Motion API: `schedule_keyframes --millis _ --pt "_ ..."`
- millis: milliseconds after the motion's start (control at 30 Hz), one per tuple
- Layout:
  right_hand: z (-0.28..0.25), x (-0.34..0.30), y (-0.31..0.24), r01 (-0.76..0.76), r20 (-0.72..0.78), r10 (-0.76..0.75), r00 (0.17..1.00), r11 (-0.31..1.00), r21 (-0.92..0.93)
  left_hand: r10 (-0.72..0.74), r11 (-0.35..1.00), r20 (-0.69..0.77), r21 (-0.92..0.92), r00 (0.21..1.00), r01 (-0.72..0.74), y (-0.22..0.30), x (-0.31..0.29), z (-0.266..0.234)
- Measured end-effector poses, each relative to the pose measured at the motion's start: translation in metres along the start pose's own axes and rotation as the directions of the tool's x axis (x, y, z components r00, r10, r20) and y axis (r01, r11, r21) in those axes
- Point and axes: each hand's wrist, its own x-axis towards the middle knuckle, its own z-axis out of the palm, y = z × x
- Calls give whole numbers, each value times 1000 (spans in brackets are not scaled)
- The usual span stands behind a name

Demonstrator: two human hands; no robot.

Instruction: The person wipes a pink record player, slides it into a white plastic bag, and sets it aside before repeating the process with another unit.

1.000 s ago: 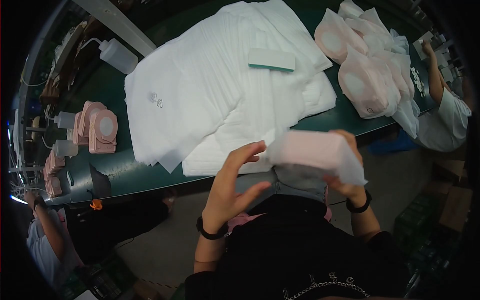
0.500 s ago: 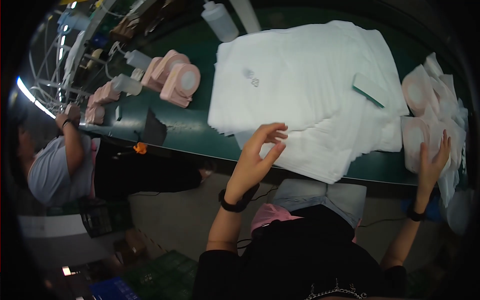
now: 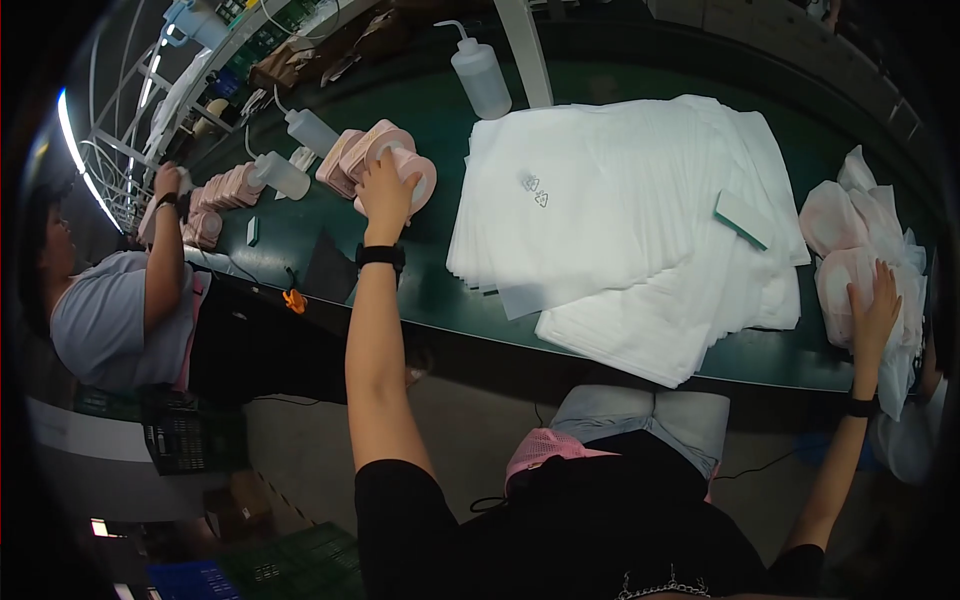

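Observation:
My left hand [image 3: 388, 195] reaches across the green bench and has its fingers curled over the front pink plastic housing [image 3: 425, 178], a rounded piece with a pale round centre. Its fingertips are partly hidden against the piece. Close behind that one stand more pink housings [image 3: 345, 160]. At the far right, my right hand [image 3: 876, 308] lies with fingers spread against a pink housing in a thin white bag [image 3: 835, 290]. More bagged housings [image 3: 835, 215] sit behind it. Between my hands a wide, fanned stack of white bags [image 3: 590, 210] covers the bench.
A green-and-white block [image 3: 741, 220] lies on the bag stack. Squeeze bottles [image 3: 481, 80] stand along the back, near a white post [image 3: 524, 50]. At the left another person [image 3: 120, 310] works beside a row of pink housings [image 3: 225, 188]. An orange item [image 3: 294, 301] is at the bench edge.
My left hand has moved from above the near edge of the bag stack, left and away from me, onto the front pink housing. My right hand stays by the bagged housings.

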Motion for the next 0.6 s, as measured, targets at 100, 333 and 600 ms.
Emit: schedule_keyframes --millis 100,333,600 --pt "-33 -19 -25 41 -233 44 972 936 349 50 946 228 -324 972 27 15 -17 -29" --pt "-90 -61 -146 -116 151 -66 986 371 921 130 34 230 -973 964 228 74 -111 -78" --pt "-133 -99 -234 -462 277 -448 850 -379 802 369 -472 563 -572 740 671 197 -197 -72"
